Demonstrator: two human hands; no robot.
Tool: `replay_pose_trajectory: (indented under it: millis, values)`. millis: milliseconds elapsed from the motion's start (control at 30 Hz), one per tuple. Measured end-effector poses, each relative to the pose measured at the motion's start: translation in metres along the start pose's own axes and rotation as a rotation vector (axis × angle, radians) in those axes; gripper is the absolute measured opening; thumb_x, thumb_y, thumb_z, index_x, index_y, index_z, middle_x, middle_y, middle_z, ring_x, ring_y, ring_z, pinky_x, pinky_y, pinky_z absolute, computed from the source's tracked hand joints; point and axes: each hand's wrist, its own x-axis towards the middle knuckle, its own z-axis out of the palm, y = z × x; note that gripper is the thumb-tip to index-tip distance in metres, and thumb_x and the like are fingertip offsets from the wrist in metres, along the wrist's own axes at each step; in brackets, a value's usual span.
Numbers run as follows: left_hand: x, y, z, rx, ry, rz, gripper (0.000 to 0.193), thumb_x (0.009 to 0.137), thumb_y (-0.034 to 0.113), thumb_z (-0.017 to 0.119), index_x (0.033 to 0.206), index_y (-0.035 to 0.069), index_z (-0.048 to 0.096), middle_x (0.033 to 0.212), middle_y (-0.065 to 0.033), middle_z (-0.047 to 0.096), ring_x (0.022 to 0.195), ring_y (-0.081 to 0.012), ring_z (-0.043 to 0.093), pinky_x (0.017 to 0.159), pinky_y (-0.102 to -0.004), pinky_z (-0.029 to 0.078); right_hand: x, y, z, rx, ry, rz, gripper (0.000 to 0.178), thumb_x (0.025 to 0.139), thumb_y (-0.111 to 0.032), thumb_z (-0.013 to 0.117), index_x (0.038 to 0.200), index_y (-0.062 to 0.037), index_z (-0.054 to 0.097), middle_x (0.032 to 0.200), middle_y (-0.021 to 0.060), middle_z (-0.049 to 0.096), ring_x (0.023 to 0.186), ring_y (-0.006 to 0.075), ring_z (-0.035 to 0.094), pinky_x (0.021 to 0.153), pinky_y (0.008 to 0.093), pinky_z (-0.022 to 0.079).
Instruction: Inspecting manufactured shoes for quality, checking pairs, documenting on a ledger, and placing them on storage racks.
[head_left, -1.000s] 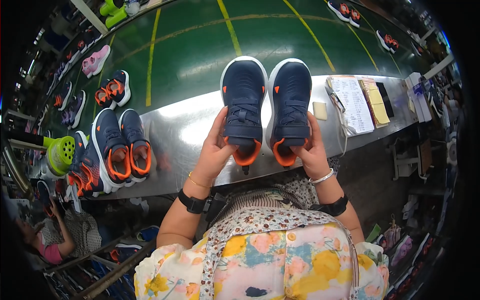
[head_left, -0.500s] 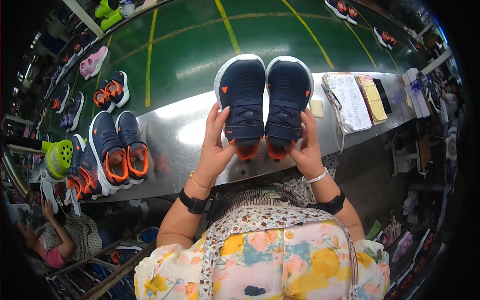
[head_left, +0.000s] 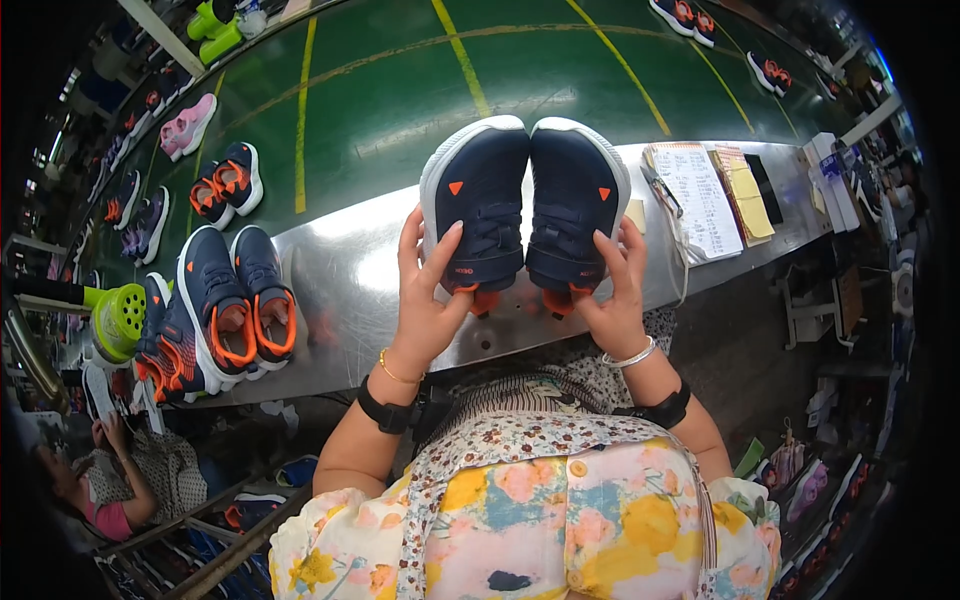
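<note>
A pair of navy sneakers with white soles and orange linings is held up side by side over the metal bench, toes pointing away from me. My left hand [head_left: 432, 270] grips the left sneaker [head_left: 478, 200], its thumb at the heel opening and its fingers along the outer side. My right hand [head_left: 615, 285] holds the right sneaker [head_left: 577, 205] the same way. Their toes nearly touch. Orange triangles show on the outer sides, and the straps cross the insteps. To the left, more navy and orange sneakers [head_left: 215, 285] stand on the bench.
Beyond the metal bench [head_left: 350, 270] runs a green belt [head_left: 380, 100] with yellow lines, carrying pink shoes [head_left: 187, 128] and other sneakers [head_left: 227, 185]. Notebooks [head_left: 700, 200] with a pen lie at the right. A green perforated nozzle [head_left: 120, 320] stands left. Another person [head_left: 120, 480] works at lower left.
Both sneakers have tilted and turned outward, so more of their outer sides shows. My fingers have shifted higher along them. At lower left, the other person's hands have moved.
</note>
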Motion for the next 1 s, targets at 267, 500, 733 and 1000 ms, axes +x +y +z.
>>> replay_pose_trajectory:
  millis: [267,500,733,1000]
  values:
    - [-0.002,0.001,-0.005,0.141,0.061,0.093,0.065,0.066,-0.004,0.061,0.128,0.013,0.048,0.142,-0.0176,0.02,0.13,-0.0354,0.025,0.104,-0.0427,0.025,-0.002,-0.004,0.006,-0.157,0.075,-0.107,0.065,0.059,-0.001,0.067,0.121,-0.0171,0.053,0.133,0.0187,0.027,0.123,0.0373,0.028,0.102,0.0439,0.026]
    - [-0.004,0.007,-0.009,0.181,0.082,0.091,0.063,0.065,-0.004,0.061,0.124,0.014,0.052,0.141,-0.0178,0.021,0.131,-0.0354,0.025,0.105,-0.0425,0.024,-0.003,-0.009,0.01,-0.174,0.098,-0.118,0.064,0.059,0.0,0.067,0.12,-0.0171,0.054,0.132,0.0179,0.027,0.122,0.0368,0.029,0.102,0.0432,0.026]
    - [-0.009,0.015,-0.016,0.234,0.122,0.045,0.062,0.058,0.0,0.06,0.117,0.019,0.059,0.138,-0.0219,0.029,0.122,-0.039,0.032,0.099,-0.0449,0.028,-0.004,-0.023,0.015,-0.239,0.097,-0.085,0.062,0.06,-0.004,0.066,0.119,-0.0175,0.055,0.129,0.0183,0.033,0.116,0.0359,0.035,0.098,0.0433,0.029]
    - [-0.012,0.009,-0.014,0.613,-0.152,-0.04,0.052,0.068,0.022,0.072,0.117,0.015,0.058,0.131,-0.0202,0.041,0.106,-0.0347,0.046,0.089,-0.0398,0.038,0.005,-0.026,0.022,-0.523,-0.271,-0.068,0.052,0.076,-0.025,0.066,0.125,-0.0164,0.049,0.12,0.0216,0.042,0.104,0.036,0.045,0.088,0.043,0.038]
